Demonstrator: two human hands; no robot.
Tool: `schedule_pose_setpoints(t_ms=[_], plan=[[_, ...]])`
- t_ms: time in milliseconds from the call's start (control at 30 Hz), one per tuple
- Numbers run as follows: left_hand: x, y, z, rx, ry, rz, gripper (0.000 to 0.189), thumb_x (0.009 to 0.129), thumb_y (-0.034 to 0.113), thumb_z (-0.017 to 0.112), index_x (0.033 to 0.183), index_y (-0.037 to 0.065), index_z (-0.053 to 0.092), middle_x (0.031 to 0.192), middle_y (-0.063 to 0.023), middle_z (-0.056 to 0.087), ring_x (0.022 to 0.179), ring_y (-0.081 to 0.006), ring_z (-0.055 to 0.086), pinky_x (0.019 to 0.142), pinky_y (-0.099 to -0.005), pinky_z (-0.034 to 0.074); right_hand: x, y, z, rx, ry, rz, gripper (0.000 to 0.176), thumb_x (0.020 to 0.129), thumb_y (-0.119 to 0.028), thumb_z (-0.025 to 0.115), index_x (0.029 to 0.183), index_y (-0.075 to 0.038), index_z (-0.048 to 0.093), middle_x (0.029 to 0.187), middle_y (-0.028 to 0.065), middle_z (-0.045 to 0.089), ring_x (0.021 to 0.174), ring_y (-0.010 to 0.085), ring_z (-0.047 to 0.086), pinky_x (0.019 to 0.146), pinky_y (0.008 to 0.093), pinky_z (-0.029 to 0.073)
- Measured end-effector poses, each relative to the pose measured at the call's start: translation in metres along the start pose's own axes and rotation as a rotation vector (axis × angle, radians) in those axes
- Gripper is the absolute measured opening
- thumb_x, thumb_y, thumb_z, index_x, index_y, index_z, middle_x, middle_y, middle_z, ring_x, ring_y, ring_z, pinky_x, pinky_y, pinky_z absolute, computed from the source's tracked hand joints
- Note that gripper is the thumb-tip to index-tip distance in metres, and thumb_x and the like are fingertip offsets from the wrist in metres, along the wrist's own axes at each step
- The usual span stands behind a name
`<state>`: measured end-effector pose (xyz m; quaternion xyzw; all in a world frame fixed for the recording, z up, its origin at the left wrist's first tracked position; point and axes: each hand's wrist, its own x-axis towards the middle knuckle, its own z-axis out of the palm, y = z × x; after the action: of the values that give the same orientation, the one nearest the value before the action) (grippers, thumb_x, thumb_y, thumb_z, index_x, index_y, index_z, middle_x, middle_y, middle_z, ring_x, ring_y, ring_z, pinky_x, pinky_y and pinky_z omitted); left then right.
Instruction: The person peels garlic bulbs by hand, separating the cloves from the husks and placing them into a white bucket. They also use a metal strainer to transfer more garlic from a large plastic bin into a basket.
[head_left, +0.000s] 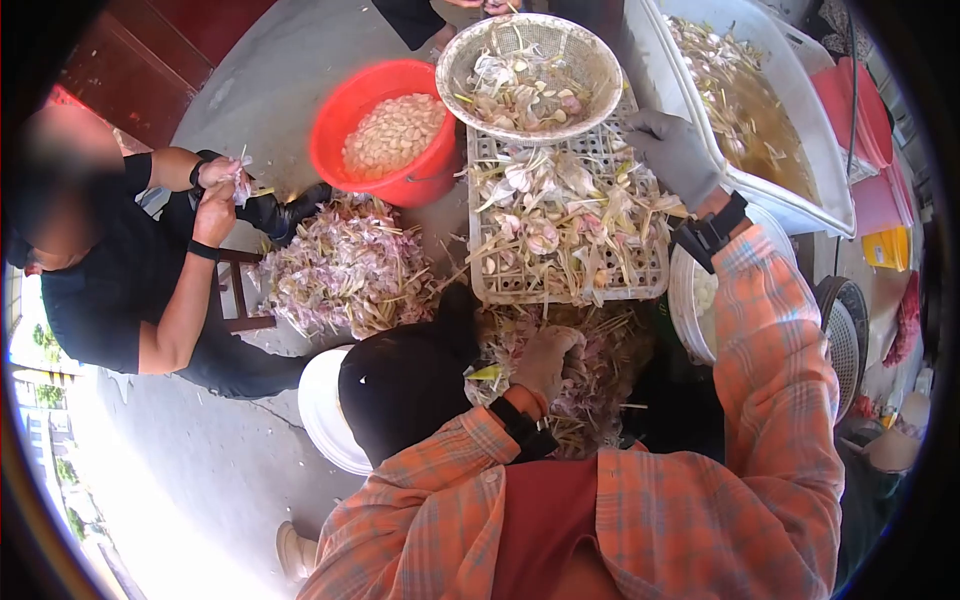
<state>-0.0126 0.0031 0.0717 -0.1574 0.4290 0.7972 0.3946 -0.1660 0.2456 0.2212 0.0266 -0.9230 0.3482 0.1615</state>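
My left hand [546,366], in a light glove, is low over the pile of garlic skins and stalks [590,400] between my legs; its fingers are bent, and what they hold, if anything, is hidden. My right hand [672,155], in a grey glove, reaches to the upper right edge of the white plastic crate [570,290]. Its fingers are partly extended near the crate's rim, and I cannot make out anything in them. Garlic bulbs with stalks [545,215] cover the crate. A round sieve [470,110] with garlic and peelings rests on the crate's far end.
A red bucket [325,135] of peeled cloves stands behind a heap of peelings [350,265]. Another person [130,270] sits at left, handling garlic. At right are a white tub [715,130] of brownish water and a white bucket [690,310]. Someone's hands show at the top.
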Motion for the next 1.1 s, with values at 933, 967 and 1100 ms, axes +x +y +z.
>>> schedule_pose_setpoints(t_ms=[933, 967, 1100], plan=[[0.002, 0.029, -0.002, -0.022, 0.112, 0.092, 0.021, 0.09, 0.022, 0.051, 0.091, 0.002, 0.057, 0.074, -0.0054, 0.057, 0.058, -0.0152, 0.058, 0.05, -0.0281, 0.051, 0.074, -0.026, 0.054, 0.122, -0.382, -0.106, 0.022, 0.078, -0.011, 0.065, 0.098, -0.005, 0.061, 0.08, 0.005, 0.06, 0.076, 0.012, 0.056, 0.069, 0.0277, 0.047], [0.002, 0.028, -0.001, -0.054, 0.105, 0.153, 0.022, 0.09, 0.023, 0.051, 0.092, 0.002, 0.057, 0.074, -0.0054, 0.057, 0.057, -0.0154, 0.058, 0.05, -0.0282, 0.051, 0.046, -0.039, 0.045, 0.181, -0.385, -0.158, 0.021, 0.078, -0.007, 0.066, 0.098, -0.004, 0.061, 0.08, 0.0014, 0.059, 0.078, 0.0071, 0.054, 0.069, 0.0248, 0.046], [-0.011, 0.04, 0.015, -0.222, -0.008, 0.278, 0.029, 0.092, 0.026, 0.051, 0.107, 0.001, 0.057, 0.082, -0.005, 0.059, 0.065, -0.0128, 0.058, 0.056, -0.0262, 0.051, -0.07, -0.067, 0.049, 0.482, -0.432, 0.061, 0.019, 0.077, 0.0, 0.062, 0.096, -0.002, 0.058, 0.084, 0.0017, 0.059, 0.077, 0.0096, 0.054, 0.072, 0.0254, 0.046]])
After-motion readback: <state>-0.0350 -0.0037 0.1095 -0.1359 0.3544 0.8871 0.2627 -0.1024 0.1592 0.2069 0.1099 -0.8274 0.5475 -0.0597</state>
